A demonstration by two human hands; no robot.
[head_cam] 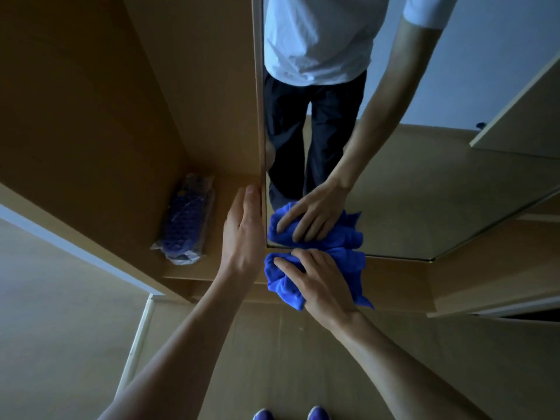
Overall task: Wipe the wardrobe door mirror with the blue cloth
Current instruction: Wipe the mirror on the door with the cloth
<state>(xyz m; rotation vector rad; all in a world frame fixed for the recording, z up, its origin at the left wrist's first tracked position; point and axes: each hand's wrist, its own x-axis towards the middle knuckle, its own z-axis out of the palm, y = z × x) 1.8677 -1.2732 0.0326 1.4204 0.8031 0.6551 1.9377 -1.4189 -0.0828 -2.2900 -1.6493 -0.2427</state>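
1. The right hand (318, 281), lower centre of the frame, has its fingers (283, 263) spread and lightly bent, pressing down on the blue cloth (351, 265) rather than closing round it.
2. The cloth is bunched against the bottom edge of the mirror (424, 192), with a fold hanging below the hand.
3. The left hand (244, 228), just left of the cloth, rests on the edge of the wardrobe door (257, 116). One finger lies straight up along it. The others are hidden, so I cannot tell whether they hook round.
4. Left of centre, inside the wardrobe (91, 101), a plastic-wrapped dark blue package (188, 219) lies on the floor panel. I can read nothing on its wrapper.
5. The glass reflects the person's white shirt, dark trousers and wiping arm.
6. Two blue shoe tips (318, 414) show at the bottom edge.
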